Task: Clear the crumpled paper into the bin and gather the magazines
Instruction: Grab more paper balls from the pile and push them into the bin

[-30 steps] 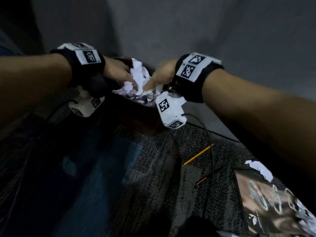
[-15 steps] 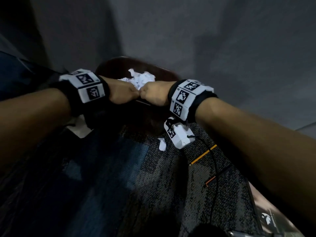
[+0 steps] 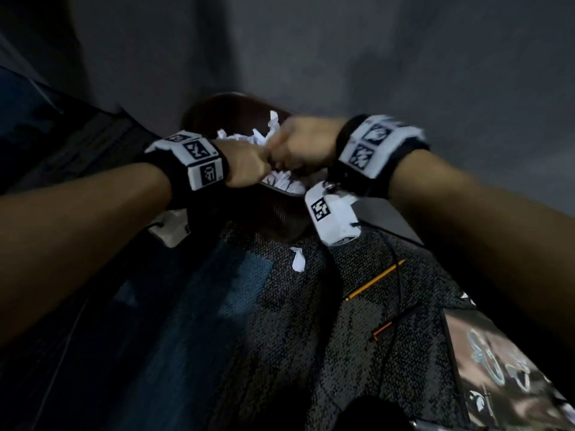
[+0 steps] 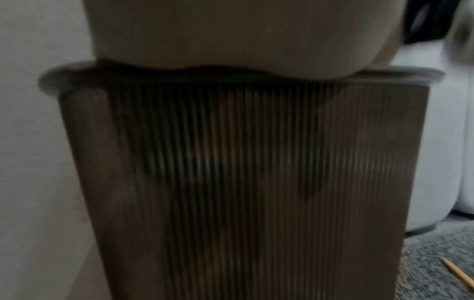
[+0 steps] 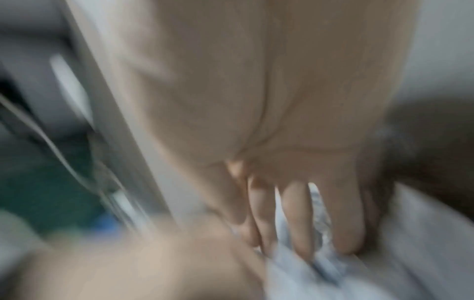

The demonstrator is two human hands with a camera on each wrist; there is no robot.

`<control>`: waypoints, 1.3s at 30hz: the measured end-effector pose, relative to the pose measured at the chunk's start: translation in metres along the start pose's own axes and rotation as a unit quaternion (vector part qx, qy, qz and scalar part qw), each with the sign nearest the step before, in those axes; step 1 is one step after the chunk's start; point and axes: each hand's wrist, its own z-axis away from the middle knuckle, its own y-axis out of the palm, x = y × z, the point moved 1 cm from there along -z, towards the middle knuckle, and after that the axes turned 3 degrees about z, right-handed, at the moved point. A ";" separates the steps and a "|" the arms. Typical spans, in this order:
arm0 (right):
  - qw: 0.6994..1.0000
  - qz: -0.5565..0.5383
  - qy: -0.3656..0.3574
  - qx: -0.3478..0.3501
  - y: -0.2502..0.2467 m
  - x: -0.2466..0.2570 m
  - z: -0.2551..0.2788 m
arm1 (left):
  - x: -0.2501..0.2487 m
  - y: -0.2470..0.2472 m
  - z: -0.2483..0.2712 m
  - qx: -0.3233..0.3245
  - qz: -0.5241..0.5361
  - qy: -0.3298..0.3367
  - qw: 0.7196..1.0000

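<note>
The brown ribbed bin (image 3: 280,213) stands against the wall, filled with crumpled white paper (image 3: 284,183). Both my hands are over its mouth, knuckles together. My left hand (image 3: 249,164) shows only its back and its fingers are hidden; in the left wrist view only the heel of the left hand (image 4: 231,36) shows above the bin's rim (image 4: 400,74). My right hand (image 5: 295,243) presses straight fingers (image 5: 298,215) onto the paper (image 5: 287,270). One small paper scrap (image 3: 298,259) lies on the carpet before the bin. A magazine (image 3: 497,368) lies at the lower right.
A yellow pencil (image 3: 375,279) and a dark pen with an orange end (image 3: 395,325) lie on the grey carpet (image 3: 280,337) between bin and magazine. A thin black cable (image 3: 399,290) runs from the right wrist camera. A grey wall is behind the bin.
A second ago both hands held crumpled paper above the bin; now they push down on it inside. A scrap dropped onto the carpet. The right hand has shifted slightly farther over the bin.
</note>
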 end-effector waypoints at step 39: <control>0.892 0.021 -0.097 -0.442 -0.029 -0.034 0.110 | 0.011 0.003 -0.019 -0.072 -0.005 0.079 0.994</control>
